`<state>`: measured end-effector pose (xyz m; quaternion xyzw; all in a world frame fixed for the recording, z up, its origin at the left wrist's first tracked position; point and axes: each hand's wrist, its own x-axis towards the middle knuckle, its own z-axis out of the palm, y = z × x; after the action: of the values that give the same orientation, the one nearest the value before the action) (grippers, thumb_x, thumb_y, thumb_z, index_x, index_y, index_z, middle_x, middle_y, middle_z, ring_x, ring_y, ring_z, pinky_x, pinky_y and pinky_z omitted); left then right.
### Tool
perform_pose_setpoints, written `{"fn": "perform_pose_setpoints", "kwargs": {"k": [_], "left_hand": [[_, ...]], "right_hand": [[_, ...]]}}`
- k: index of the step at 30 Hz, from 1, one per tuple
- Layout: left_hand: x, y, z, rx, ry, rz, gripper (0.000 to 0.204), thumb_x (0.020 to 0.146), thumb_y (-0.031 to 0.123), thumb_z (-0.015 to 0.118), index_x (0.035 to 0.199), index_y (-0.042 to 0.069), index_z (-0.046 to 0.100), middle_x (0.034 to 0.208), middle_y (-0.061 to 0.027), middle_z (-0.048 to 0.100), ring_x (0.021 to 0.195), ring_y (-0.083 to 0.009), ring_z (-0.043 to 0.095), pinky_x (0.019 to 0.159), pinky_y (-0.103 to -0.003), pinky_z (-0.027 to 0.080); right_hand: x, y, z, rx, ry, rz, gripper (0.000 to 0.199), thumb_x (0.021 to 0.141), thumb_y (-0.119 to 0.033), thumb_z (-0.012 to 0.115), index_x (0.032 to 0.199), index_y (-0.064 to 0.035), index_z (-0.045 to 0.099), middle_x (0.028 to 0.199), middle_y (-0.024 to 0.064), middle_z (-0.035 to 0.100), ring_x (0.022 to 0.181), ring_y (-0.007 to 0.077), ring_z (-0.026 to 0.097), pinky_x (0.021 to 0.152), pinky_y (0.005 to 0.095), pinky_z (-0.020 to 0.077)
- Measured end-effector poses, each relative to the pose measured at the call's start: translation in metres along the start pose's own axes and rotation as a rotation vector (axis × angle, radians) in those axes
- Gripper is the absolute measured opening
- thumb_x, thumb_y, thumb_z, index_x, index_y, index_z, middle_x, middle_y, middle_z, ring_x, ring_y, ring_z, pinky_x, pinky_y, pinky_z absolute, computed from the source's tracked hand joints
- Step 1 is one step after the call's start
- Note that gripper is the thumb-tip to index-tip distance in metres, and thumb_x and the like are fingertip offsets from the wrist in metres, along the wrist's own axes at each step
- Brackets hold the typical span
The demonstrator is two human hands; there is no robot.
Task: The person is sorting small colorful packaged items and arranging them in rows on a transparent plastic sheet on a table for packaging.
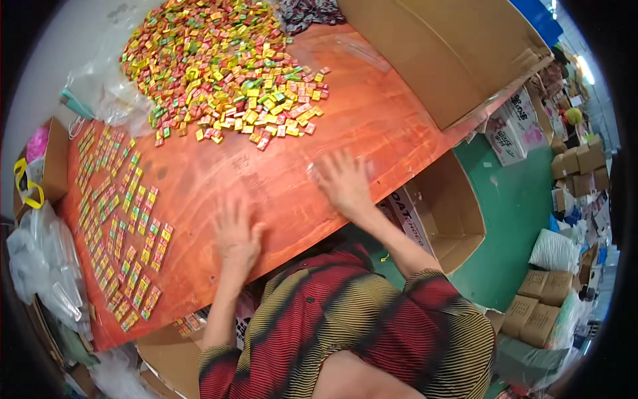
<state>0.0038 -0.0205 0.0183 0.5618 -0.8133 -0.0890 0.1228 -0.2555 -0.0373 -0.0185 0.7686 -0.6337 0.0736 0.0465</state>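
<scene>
My left hand [237,234] is over the near part of an orange-red tabletop [219,169], its fingers spread and slightly blurred, with nothing seen in it. Farther forward and to the right, my right hand [347,186] is held palm down with its fingers apart. Motion smears its fingertips, and a pale streak shows beside them that I cannot make out. Beyond both hands lies a large heap of small wrapped packets [256,93] in yellow, red and green. On the left, more of these packets [133,229] lie in slanting rows. Neither hand touches the packets.
A big cardboard box [425,53] occupies the far right of the table. Clear plastic bags [50,253] hang at the left edge, near a box with a yellow strap [28,186]. Below the table's right edge stands an open carton [452,209] on the green floor [505,219].
</scene>
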Motion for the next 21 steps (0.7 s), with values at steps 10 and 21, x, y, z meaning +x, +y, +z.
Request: {"fn": "perform_pose_setpoints", "kwargs": {"k": [10, 21], "left_hand": [[0.017, 0.035, 0.032, -0.058, -0.065, 0.163, 0.061, 0.077, 0.033, 0.059, 0.129, 0.007, 0.038, 0.137, -0.0186, 0.027, 0.127, -0.0388, 0.023, 0.099, -0.059, 0.019], [0.005, 0.021, 0.011, 0.044, 0.065, 0.014, 0.047, 0.079, 0.021, 0.059, 0.123, 0.010, 0.047, 0.129, -0.0183, 0.038, 0.123, -0.0398, 0.030, 0.096, -0.060, 0.022]], "right_hand": [[0.056, 0.050, -0.036, 0.059, 0.497, 0.122, 0.034, 0.072, -0.011, 0.059, 0.106, -0.0060, 0.055, 0.107, 0.0159, 0.052, 0.098, 0.0315, 0.048, 0.084, 0.0412, 0.0347], [0.026, 0.046, -0.013, 0.210, 0.294, -0.007, 0.019, 0.073, -0.014, 0.060, 0.092, -0.0135, 0.061, 0.099, 0.0066, 0.056, 0.096, 0.0255, 0.050, 0.083, 0.0400, 0.0360]]}}
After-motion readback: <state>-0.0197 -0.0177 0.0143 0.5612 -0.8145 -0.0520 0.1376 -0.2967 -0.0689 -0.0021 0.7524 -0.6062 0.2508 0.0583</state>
